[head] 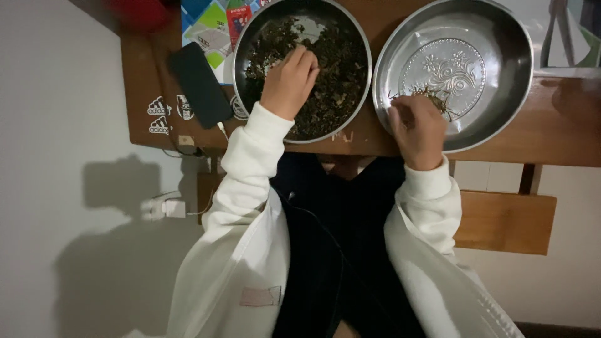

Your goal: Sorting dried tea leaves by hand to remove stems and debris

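Note:
Two round steel bowls stand side by side on a brown wooden table (538, 134). The left bowl (245, 44) is filled with dark dried leaves (341, 69). My left hand (289, 81) is inside it, fingers curled down into the leaves. The right bowl (513, 69) has an embossed flower pattern on its bottom and holds only a few thin stems (432, 95). My right hand (418, 130) rests at that bowl's near rim, fingers closed beside the stems. What either hand holds is hidden. Both arms wear white sleeves.
A black phone (199, 84) lies left of the leaf bowl with a white cable leading to a charger (174, 208) below. Coloured printed paper (210, 28) lies under the bowl's far side. A wooden bench (504, 220) shows under the table.

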